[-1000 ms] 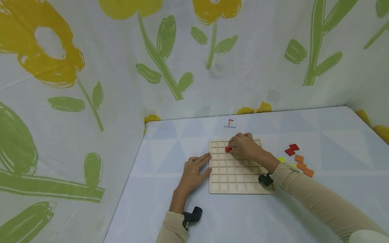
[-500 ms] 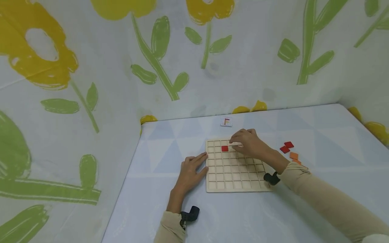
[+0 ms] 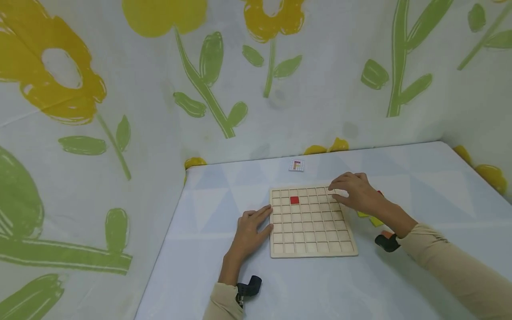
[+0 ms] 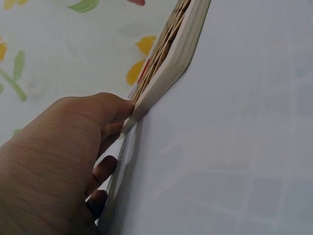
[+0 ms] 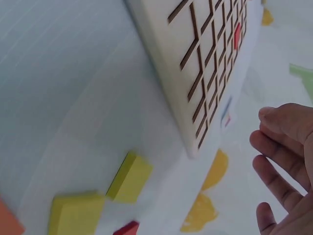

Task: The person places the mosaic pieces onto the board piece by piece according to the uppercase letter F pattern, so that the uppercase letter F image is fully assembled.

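Observation:
A wooden grid board (image 3: 316,224) lies flat on the table. One red square tile (image 3: 294,200) sits in a cell near its upper left. My left hand (image 3: 249,231) rests at the board's left edge, its fingers and thumb touching the rim, as the left wrist view also shows. Over the board's far right corner hovers my right hand (image 3: 358,191), nothing between its relaxed fingers. To the right, partly behind that hand and forearm, lie yellow tiles (image 3: 376,221), an orange tile (image 3: 386,234) and a red tile (image 3: 380,193).
A small card (image 3: 297,165) with a coloured grid pattern lies beyond the board, near the table's back edge. Flower-printed cloth (image 3: 328,89) hangs behind the table and at both sides. In the right wrist view, yellow tiles (image 5: 129,177) lie close to the board's edge.
My right hand let go of the red tile, leaving it in its cell, and moved right across the board toward the loose tiles. My left hand stayed at the board's edge.

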The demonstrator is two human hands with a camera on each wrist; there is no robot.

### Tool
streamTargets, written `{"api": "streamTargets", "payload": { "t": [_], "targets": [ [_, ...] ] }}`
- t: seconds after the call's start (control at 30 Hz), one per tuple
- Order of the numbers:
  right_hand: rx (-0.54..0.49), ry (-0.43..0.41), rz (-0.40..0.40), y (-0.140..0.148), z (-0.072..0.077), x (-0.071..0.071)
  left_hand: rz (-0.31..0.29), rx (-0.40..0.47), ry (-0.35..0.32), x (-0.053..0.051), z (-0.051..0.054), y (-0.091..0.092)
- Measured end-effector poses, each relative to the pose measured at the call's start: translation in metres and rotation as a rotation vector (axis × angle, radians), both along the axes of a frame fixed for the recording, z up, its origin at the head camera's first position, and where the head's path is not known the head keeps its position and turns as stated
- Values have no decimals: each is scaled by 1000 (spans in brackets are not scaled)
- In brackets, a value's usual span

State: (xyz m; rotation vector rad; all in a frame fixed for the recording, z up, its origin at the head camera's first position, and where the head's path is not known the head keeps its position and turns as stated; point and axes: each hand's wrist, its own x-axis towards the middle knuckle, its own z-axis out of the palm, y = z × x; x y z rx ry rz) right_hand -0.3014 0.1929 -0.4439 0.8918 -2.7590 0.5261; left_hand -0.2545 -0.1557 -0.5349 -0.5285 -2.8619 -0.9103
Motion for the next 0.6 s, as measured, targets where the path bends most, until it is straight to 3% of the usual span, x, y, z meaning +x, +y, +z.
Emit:
{"api": "streamTargets", "payload": {
  "t": [0.37,0.6],
  "targets": [
    [39,-68,-100,41,3,3,2,8,-1,2,1,2],
    [83,-104,-178,67,-3,0,-4,2,5,1,3,2]
  ]
}}
